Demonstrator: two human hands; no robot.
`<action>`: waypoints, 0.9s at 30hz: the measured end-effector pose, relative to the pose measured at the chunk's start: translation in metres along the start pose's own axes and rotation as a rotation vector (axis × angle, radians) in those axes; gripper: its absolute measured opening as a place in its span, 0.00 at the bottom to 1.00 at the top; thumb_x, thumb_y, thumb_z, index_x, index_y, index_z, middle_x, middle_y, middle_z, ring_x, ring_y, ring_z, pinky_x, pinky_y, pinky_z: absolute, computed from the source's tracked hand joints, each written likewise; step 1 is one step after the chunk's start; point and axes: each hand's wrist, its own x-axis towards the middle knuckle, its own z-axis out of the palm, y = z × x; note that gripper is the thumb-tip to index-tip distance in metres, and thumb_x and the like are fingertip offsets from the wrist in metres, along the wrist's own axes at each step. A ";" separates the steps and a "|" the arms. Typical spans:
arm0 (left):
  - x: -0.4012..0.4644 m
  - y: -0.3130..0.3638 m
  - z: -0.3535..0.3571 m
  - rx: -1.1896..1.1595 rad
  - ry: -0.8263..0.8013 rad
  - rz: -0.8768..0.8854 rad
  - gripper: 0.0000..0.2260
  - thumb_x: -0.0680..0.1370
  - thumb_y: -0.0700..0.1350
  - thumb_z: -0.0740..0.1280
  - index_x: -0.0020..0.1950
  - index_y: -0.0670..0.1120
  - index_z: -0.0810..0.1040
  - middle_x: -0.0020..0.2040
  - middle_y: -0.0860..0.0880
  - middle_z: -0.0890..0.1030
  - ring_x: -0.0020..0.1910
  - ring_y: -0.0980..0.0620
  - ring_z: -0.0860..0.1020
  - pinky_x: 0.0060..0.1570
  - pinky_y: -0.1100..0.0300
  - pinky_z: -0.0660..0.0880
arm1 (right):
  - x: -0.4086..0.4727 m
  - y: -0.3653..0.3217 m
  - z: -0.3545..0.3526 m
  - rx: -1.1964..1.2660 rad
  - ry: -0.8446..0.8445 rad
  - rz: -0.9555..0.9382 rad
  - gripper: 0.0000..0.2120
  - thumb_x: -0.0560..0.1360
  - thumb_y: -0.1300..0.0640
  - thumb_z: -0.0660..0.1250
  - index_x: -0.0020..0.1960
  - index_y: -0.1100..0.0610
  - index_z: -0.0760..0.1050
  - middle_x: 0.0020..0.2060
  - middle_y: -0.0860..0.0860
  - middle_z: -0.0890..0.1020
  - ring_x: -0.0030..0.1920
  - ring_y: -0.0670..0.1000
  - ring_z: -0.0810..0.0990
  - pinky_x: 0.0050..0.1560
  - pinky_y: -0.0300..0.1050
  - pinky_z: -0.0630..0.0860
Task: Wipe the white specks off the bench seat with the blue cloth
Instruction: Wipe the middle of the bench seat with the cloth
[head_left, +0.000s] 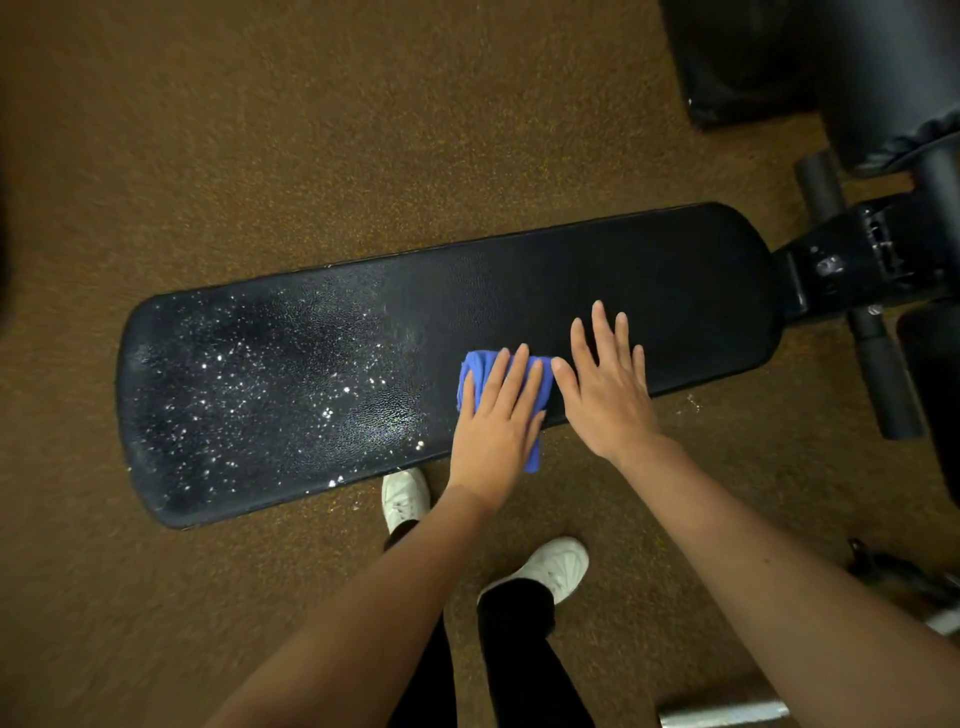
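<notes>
A long black padded bench seat (649, 291) lies across the view. Its left half is covered in white specks (249, 384), while the right half looks dark and free of them. My left hand (493, 421) presses flat, fingers straight, on a bunched blue cloth (475, 366) at the seat's near edge, just right of the speckled area. A corner of the cloth hangs over that edge. My right hand (605, 379) lies flat with spread fingers on the bare seat, right beside the cloth.
Brown speckled carpet (311, 130) surrounds the bench. The bench's black metal frame and foam rollers (883, 384) stand at the right, with more dark padded equipment (779, 62) at the top right. My white shoes (550, 566) stand below the bench. A metal bar (722, 714) lies at the bottom right.
</notes>
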 end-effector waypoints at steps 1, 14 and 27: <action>-0.008 -0.005 0.000 0.011 0.003 0.003 0.23 0.79 0.50 0.51 0.73 0.46 0.61 0.73 0.46 0.63 0.73 0.46 0.60 0.67 0.43 0.61 | -0.001 0.000 0.000 -0.005 -0.001 0.000 0.28 0.81 0.45 0.44 0.77 0.54 0.44 0.76 0.51 0.38 0.74 0.54 0.35 0.72 0.55 0.39; 0.044 -0.047 -0.014 -0.061 0.049 -0.082 0.22 0.79 0.50 0.52 0.72 0.43 0.64 0.71 0.44 0.67 0.71 0.43 0.63 0.65 0.42 0.64 | 0.003 -0.024 0.011 -0.035 0.014 -0.015 0.29 0.80 0.44 0.44 0.76 0.56 0.44 0.76 0.52 0.38 0.74 0.54 0.35 0.72 0.58 0.40; 0.090 -0.068 -0.023 -0.108 0.021 -0.138 0.23 0.79 0.50 0.49 0.74 0.44 0.60 0.75 0.43 0.60 0.74 0.44 0.56 0.69 0.43 0.55 | 0.006 -0.033 0.018 -0.020 0.064 0.043 0.30 0.80 0.44 0.45 0.76 0.57 0.46 0.76 0.52 0.40 0.75 0.54 0.37 0.72 0.56 0.40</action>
